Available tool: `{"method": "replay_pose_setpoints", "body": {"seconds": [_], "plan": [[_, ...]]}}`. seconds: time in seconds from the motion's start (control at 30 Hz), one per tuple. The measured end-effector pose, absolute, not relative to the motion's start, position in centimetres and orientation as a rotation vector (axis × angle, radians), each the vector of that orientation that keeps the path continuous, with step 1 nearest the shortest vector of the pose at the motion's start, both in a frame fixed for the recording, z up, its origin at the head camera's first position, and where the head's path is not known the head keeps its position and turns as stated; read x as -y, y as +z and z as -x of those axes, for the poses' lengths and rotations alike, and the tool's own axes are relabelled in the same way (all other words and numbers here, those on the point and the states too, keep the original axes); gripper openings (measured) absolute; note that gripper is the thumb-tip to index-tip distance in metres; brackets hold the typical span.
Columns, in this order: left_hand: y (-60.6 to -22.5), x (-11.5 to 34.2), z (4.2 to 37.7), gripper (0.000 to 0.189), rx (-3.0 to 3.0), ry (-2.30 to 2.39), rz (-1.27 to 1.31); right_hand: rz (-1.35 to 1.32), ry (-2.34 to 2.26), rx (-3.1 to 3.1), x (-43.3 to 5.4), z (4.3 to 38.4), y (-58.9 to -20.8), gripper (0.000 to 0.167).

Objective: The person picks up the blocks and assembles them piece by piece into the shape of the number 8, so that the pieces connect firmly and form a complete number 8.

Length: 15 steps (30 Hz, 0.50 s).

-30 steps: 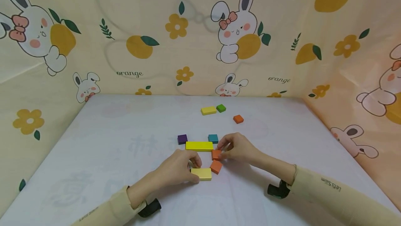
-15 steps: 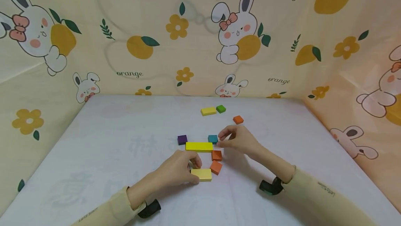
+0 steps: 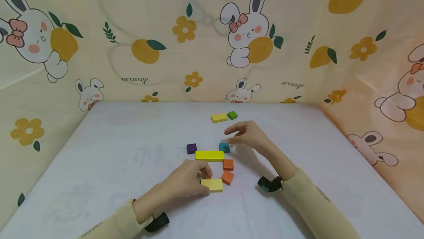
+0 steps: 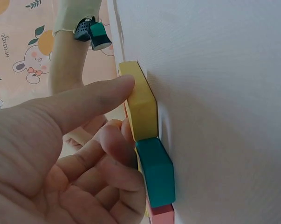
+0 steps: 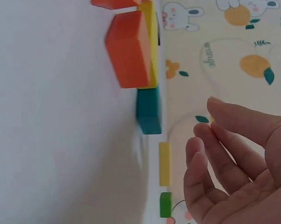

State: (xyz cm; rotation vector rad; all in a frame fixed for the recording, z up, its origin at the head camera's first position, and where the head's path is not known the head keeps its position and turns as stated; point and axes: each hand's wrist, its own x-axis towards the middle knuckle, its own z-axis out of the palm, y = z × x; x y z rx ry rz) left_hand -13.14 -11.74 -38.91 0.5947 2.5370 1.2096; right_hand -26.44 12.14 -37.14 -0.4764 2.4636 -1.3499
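My left hand (image 3: pixel 187 179) holds a pale yellow block (image 3: pixel 213 185), thumb on its near face and fingers behind. In the left wrist view a teal block (image 4: pixel 156 175) and a red block (image 4: pixel 162 214) continue the row; in the head view the left hand covers them. Two orange blocks (image 3: pixel 228 164) stand to the right, below a long bright yellow block (image 3: pixel 209 155). A purple block (image 3: pixel 191 148) and a blue-teal block (image 3: pixel 224 147) sit behind that one's ends. Above and right of the blue-teal block, my right hand (image 3: pixel 250 134) hovers, fingers loosely bent and holding nothing.
Farther back on the white table (image 3: pixel 126 132) lie a yellow block (image 3: pixel 219 118) and a green block (image 3: pixel 232 115). Cloth printed with rabbits and oranges (image 3: pixel 198 51) walls the back and sides.
My right hand has left the upper orange block, passed the blue-teal block and moved toward the back, now covering the far orange block. The left hand has stayed on the pale yellow block.
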Motion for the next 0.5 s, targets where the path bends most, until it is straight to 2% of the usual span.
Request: {"method": "replay_pose_setpoints", "body": {"seconds": [0.5], "plan": [[-39.1,11.8,13.3,0.029,-2.549,1.200,-0.616,0.389,-1.322,-2.487,-13.3,25.8,-38.5,0.030]]}}
